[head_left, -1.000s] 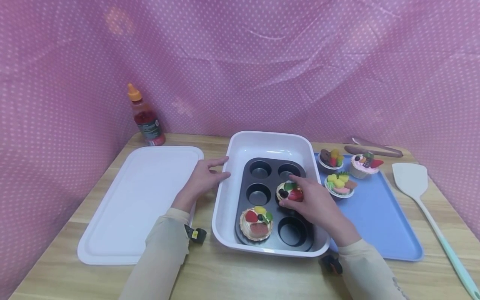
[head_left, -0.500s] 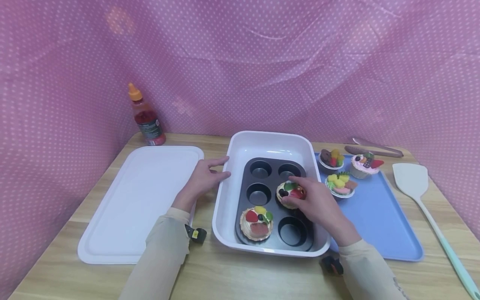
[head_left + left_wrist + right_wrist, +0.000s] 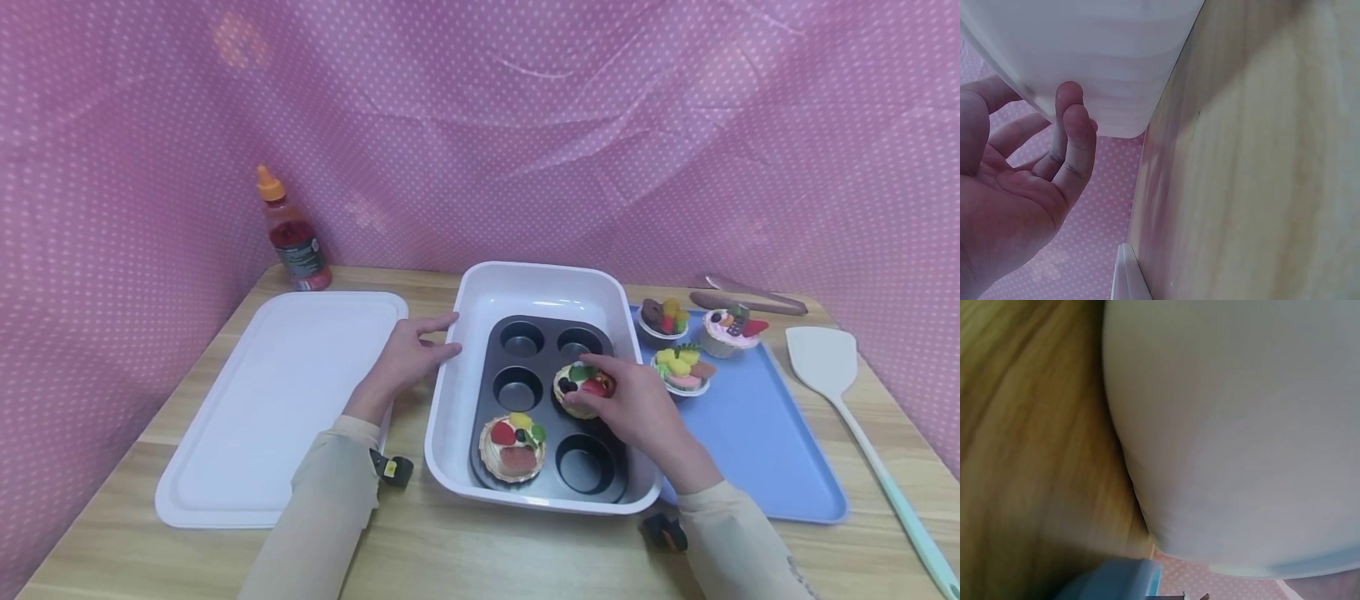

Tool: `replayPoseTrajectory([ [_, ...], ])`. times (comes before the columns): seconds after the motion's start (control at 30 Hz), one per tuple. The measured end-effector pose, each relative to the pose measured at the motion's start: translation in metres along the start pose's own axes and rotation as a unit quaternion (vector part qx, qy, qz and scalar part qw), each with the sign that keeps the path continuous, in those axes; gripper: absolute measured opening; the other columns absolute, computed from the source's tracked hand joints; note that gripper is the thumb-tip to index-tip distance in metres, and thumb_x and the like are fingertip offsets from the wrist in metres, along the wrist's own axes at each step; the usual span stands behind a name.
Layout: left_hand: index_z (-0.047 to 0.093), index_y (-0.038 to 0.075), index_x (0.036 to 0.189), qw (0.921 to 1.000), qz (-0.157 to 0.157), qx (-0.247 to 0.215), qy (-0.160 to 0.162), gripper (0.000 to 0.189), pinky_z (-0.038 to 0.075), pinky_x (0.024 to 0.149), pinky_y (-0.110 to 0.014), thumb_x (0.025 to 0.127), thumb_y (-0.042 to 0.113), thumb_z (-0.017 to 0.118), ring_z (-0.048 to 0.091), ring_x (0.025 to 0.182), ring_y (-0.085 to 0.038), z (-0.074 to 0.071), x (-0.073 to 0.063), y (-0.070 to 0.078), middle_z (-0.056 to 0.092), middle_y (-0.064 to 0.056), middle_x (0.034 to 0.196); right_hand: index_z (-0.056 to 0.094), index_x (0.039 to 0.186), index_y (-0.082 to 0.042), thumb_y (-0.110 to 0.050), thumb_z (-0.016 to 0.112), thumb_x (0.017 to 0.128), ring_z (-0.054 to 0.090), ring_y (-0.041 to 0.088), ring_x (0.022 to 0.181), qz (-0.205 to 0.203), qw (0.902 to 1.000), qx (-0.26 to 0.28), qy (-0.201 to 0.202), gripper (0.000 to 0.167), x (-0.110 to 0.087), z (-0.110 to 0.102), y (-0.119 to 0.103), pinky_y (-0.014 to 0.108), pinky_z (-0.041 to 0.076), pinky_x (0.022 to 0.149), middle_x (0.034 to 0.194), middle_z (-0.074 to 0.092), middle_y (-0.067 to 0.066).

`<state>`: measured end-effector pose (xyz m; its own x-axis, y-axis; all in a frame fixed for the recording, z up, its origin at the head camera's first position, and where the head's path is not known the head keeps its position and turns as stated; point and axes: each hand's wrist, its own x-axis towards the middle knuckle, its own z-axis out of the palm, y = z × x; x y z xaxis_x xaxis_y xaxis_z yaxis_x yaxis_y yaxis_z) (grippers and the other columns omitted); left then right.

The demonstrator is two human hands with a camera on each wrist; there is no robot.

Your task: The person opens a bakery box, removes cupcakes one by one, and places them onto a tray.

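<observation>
In the head view my right hand [image 3: 641,408] pinches a fruit tart [image 3: 579,386], thumb and fingers at its right edge, in the right middle cup of a dark muffin tin [image 3: 551,437]. Another fruit tart [image 3: 513,447] sits in the tin's near-left cup. The tin lies in a deep white baking dish [image 3: 450,454]. My left hand [image 3: 405,357] holds the dish's left rim; in the left wrist view its curled fingers [image 3: 1079,125] touch the outer wall. The right wrist view shows mostly the white dish wall, with the right hand's grip hidden.
Right of the dish, a blue tray [image 3: 757,442] carries a chocolate cupcake [image 3: 662,320], a yellow-topped cupcake [image 3: 681,371] and a pink cupcake [image 3: 730,331]. A turner [image 3: 823,358] and tongs [image 3: 750,300] lie beyond. Left are a white lid-like tray [image 3: 277,408] and a sauce bottle [image 3: 296,246].
My right thumb and fingers have shifted slightly to the right on the tart, so more of its strawberry shows. The left hand and dish have stayed in place.
</observation>
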<state>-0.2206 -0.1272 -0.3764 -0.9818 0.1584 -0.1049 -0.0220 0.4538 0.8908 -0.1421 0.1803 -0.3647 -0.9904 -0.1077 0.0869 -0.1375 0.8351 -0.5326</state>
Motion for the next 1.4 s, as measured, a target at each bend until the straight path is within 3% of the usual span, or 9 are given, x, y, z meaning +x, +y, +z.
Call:
replayPoseTrajectory([
  [0.9,0.054,0.026,0.146,1.0,-0.001,0.008,0.0,0.056,0.061,0.084,-0.037,0.093,0.023,0.072,0.071,0.108,-0.029,0.0008,0.0008,-0.0016,0.051,-0.004,0.153,0.068,0.132,-0.012,-0.037,0.087,0.078,0.059,0.024,0.084,0.006,0.9992,0.022,0.032,0.063,-0.0013,0.0025,0.0024,0.028,0.045,0.064,0.117,0.073,0.017],
  [1.4,0.054,0.027,0.146,1.0,-0.002,0.005,0.001,0.056,0.061,0.085,-0.038,0.093,0.024,0.072,0.072,0.107,-0.028,0.0014,0.0005,-0.0012,0.051,-0.005,0.153,0.068,0.132,-0.012,-0.036,0.088,0.077,0.066,0.031,0.104,0.009,0.9976,0.049,0.049,0.063,-0.0042,0.0025,0.0023,0.047,0.059,0.087,0.125,0.07,0.017],
])
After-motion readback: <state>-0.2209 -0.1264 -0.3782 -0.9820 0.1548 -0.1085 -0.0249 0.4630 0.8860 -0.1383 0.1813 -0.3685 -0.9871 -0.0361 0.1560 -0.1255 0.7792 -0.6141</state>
